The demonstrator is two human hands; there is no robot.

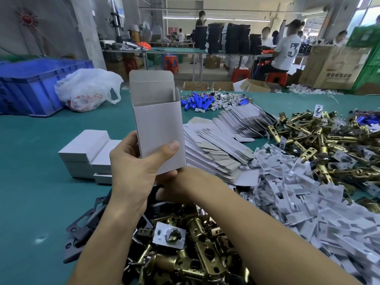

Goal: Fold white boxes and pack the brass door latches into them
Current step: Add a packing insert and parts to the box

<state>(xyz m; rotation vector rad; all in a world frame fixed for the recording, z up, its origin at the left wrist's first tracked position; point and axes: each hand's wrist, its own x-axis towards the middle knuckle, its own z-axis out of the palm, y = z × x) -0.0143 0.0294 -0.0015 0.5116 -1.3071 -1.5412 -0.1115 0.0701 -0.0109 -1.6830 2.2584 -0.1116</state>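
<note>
An upright white box stands in front of me with its top flap open and its inside empty as far as I see. My left hand grips its lower part, thumb across the front face. My right hand is under the box's bottom end, mostly hidden by the box and my left hand. Brass door latches lie heaped just below my arms, and a second heap lies at the right. Flat unfolded white boxes are fanned out right of the held box.
Closed white boxes are stacked at the left on the green table. White plastic inserts spread at the right. Black plates lie by my left forearm. A blue crate, a plastic bag and blue cylinders sit farther back.
</note>
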